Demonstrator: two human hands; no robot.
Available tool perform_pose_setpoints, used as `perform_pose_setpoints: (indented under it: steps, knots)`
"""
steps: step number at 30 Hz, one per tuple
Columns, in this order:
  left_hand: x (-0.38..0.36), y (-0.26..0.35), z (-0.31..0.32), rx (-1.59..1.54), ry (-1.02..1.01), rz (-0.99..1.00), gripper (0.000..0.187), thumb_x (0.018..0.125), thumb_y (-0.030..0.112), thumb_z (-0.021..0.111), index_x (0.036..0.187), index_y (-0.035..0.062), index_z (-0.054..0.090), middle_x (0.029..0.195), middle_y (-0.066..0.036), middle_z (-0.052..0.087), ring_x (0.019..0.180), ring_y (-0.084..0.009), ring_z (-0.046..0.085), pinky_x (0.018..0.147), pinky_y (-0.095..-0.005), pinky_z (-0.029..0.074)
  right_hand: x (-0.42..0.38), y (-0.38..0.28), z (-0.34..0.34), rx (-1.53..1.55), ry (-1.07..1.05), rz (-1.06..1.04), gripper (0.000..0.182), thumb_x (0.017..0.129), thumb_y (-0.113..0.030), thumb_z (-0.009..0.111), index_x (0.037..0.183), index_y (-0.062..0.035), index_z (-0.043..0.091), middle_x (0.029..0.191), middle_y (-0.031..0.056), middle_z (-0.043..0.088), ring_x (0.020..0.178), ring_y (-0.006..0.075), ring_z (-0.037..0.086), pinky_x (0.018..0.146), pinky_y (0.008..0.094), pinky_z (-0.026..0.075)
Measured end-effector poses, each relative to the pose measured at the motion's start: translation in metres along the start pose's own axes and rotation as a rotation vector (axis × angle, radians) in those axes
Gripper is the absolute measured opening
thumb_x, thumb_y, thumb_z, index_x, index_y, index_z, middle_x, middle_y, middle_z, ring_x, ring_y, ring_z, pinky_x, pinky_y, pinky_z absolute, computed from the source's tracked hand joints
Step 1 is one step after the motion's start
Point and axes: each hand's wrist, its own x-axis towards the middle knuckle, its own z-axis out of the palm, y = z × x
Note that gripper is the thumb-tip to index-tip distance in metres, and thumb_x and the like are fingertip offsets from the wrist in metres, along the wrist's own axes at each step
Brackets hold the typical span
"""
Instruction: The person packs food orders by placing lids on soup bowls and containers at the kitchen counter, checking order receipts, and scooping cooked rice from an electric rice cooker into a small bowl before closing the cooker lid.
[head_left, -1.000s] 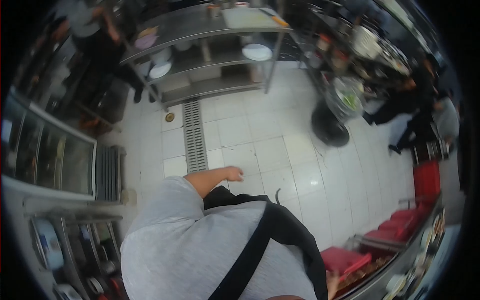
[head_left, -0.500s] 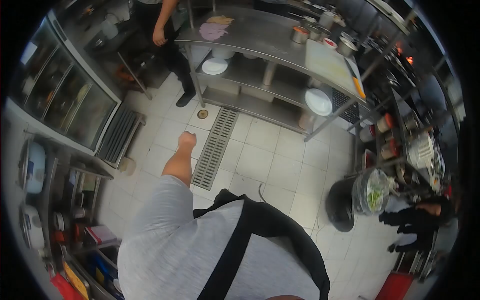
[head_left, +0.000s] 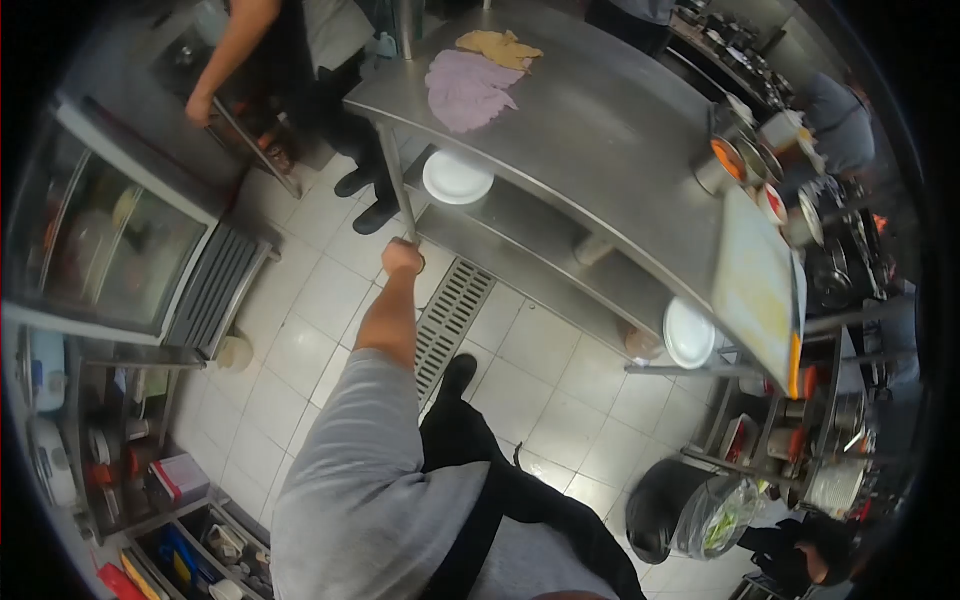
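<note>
1 hand on show: the left hand (head_left: 403, 256), fingers curled into a fist, nothing visible in it. Nearest in view is the metal leg (head_left: 397, 185) under the surface's (head_left: 590, 110) left corner; can't tell if they touch. Leg's probably stiff and smooth, so I'd wrap it mid-height. Pink cloth (head_left: 470, 90) by that corner looks soft, light, easy to pinch by a fold. Leg's foot and the fingertips are hidden; right hand's out of frame.
</note>
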Motion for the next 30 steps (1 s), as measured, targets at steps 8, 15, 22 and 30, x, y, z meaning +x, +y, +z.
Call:
perform_pose_setpoints:
  steps: [8, 15, 22, 30]
  knots:
    - [0.219, 0.020, 0.189, 0.106, 0.038, 0.244, 0.053, 0.078, 0.038, 0.063, 0.116, 0.0025, 0.052, 0.117, -0.017, 0.055, 0.105, -0.0311, 0.054, 0.089, -0.0386, 0.044, 0.033, -0.110, 0.050, 0.030, -0.024, 0.555, 0.014, 0.079, -0.016, 0.065, 0.088, -0.0073, 0.059, 0.070, 0.0027, 0.059, 0.061, 0.0114, 0.056, 0.049, 0.0234, 0.041]
    - [0.269, 0.065, 0.212, 0.405, -0.170, 0.286, 0.050, 0.086, 0.041, 0.053, 0.127, 0.0142, 0.045, 0.120, -0.006, 0.055, 0.105, -0.0207, 0.055, 0.089, -0.0385, 0.045, -0.001, -0.145, 0.051, 0.086, 0.062, 0.680, 0.016, 0.077, -0.018, 0.068, 0.087, -0.0070, 0.061, 0.069, 0.0039, 0.061, 0.062, 0.0126, 0.058, 0.049, 0.0253, 0.043]
    - [0.262, 0.087, 0.189, 0.549, -0.337, 0.308, 0.049, 0.086, 0.039, 0.053, 0.127, 0.0129, 0.045, 0.120, -0.006, 0.054, 0.105, -0.0206, 0.054, 0.089, -0.0371, 0.045, -0.044, -0.130, 0.064, 0.138, 0.065, 0.755, 0.019, 0.075, -0.019, 0.071, 0.085, -0.0066, 0.062, 0.069, 0.0052, 0.062, 0.063, 0.0138, 0.060, 0.050, 0.0272, 0.045]
    - [0.220, 0.056, 0.142, 0.760, -0.529, 0.404, 0.048, 0.086, 0.037, 0.054, 0.127, 0.0115, 0.045, 0.120, -0.006, 0.054, 0.106, -0.0204, 0.053, 0.089, -0.0355, 0.045, -0.020, -0.013, 0.037, 0.453, 0.043, 0.694, 0.034, 0.067, -0.030, 0.079, 0.087, -0.0081, 0.064, 0.070, 0.0068, 0.064, 0.067, 0.0184, 0.063, 0.058, 0.0351, 0.050]
